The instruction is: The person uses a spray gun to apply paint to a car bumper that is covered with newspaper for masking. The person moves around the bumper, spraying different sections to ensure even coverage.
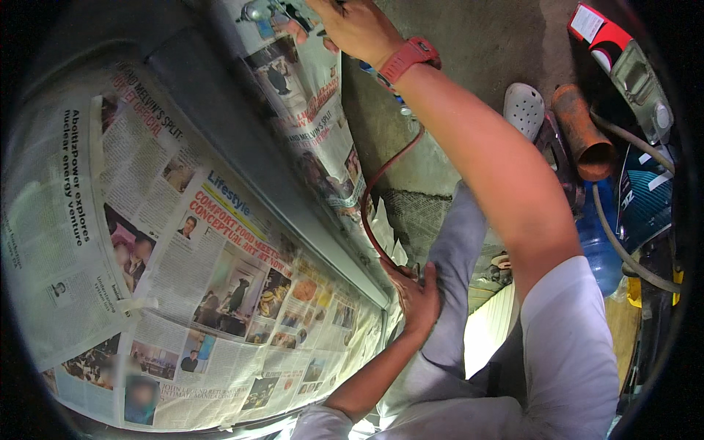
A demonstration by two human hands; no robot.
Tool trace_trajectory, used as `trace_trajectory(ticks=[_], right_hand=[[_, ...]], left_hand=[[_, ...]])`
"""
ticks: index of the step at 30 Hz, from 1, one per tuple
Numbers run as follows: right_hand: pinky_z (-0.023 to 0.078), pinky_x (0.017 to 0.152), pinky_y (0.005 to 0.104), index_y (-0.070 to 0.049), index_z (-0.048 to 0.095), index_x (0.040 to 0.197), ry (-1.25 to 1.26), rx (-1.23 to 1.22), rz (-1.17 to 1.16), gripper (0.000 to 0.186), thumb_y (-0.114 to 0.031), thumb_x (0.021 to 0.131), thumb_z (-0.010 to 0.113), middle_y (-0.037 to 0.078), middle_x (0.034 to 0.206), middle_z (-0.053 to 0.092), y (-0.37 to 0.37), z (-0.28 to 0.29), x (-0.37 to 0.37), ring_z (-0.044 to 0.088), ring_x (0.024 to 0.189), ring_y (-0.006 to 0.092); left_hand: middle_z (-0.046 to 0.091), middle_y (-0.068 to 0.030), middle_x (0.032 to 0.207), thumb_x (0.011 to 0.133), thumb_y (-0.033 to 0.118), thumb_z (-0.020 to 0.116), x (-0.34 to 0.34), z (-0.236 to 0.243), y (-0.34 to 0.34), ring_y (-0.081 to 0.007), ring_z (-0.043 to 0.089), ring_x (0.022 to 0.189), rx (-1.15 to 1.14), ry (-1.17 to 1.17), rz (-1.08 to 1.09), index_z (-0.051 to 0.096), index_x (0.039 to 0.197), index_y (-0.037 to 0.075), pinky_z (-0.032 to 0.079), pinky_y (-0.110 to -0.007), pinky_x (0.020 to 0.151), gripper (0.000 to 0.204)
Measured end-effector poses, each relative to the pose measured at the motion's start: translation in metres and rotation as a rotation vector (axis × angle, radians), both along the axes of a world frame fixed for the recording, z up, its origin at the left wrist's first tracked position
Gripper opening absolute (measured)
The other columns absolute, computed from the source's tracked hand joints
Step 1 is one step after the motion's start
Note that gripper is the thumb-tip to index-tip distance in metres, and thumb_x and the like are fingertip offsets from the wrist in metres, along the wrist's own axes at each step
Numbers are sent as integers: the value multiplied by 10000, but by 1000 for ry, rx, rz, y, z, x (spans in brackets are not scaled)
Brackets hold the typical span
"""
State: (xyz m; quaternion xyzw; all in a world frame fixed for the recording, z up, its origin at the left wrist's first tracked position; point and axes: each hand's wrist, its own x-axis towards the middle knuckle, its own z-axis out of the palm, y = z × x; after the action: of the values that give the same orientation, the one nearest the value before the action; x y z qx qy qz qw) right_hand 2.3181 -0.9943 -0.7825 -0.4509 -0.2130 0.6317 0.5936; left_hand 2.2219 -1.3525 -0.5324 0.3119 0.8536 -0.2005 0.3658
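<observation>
At the top edge, my right hand [356,29] is closed around a metal spray gun [265,16], which is partly cut off by the frame. A red watch [412,60] is on that wrist. A dark red hose [369,194] hangs from a fitting below the wrist and curves down to my left hand [419,301]. That hand is closed on the hose beside my knee. Next to the gun, a smooth grey strip [293,202] of a vehicle body runs diagonally between newspaper sheets [176,293] covering the panel on the left and a narrower newspaper strip [312,110].
On the right stand a pale clog [523,110], a rusty metal cylinder [583,132], a blue water jug [598,242] and a red box [601,33]. A grey cable [612,227] loops past them. My bent leg [455,257] is close to the panel.
</observation>
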Motion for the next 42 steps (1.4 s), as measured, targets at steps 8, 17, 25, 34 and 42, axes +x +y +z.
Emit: trace_trajectory(ticks=[8, 17, 25, 34, 42], right_hand=[[516, 574, 317, -57, 736, 1222, 118, -165, 581, 614, -615, 1075, 528, 24, 711, 663, -104, 11, -12, 613, 582, 108], [568, 803, 340, -91, 710, 1359, 106, -44, 817, 558, -551, 1101, 526, 70, 867, 746, -151, 17, -58, 683, 784, 136], [558, 743, 378, -52, 729, 1044, -119, -57, 114, 539, -556, 1083, 541, 53, 725, 694, -44, 10, -16, 672, 703, 158], [532, 685, 360, -21, 729, 1160, -173, 85, -63, 496, -464, 1116, 510, 63, 786, 706, 44, 49, 50, 673, 722, 154], [572, 838, 436, -87, 766, 1261, -397, 159, 354, 472, -487, 1050, 632, 246, 975, 758, -61, 134, 69, 742, 875, 397]], left_hand=[[399, -216, 1376, 1032, 369, 687, 2, 2, 10, -290, 440, 1082, -67, 18, 92, -35, 1669, -53, 396, -406, 1073, 1052], [448, -183, 1255, 1021, 416, 705, -3, -3, -2, -283, 467, 1047, -87, 16, -11, -3, 1676, -48, 436, -413, 1035, 1070], [453, -173, 1222, 1004, 387, 727, 7, -1, 7, -263, 485, 1010, -53, 2, 28, -60, 1661, -73, 467, -384, 919, 1123], [357, -272, 1553, 997, 306, 711, -2, -7, -12, -296, 482, 1049, 46, -1, -195, -49, 1662, -76, 442, -405, 1028, 1079], [281, -339, 1666, 1001, 376, 663, 15, -3, -1, -453, 298, 1560, -17, -9, -137, 110, 1663, -59, 268, -457, 1278, 966]])
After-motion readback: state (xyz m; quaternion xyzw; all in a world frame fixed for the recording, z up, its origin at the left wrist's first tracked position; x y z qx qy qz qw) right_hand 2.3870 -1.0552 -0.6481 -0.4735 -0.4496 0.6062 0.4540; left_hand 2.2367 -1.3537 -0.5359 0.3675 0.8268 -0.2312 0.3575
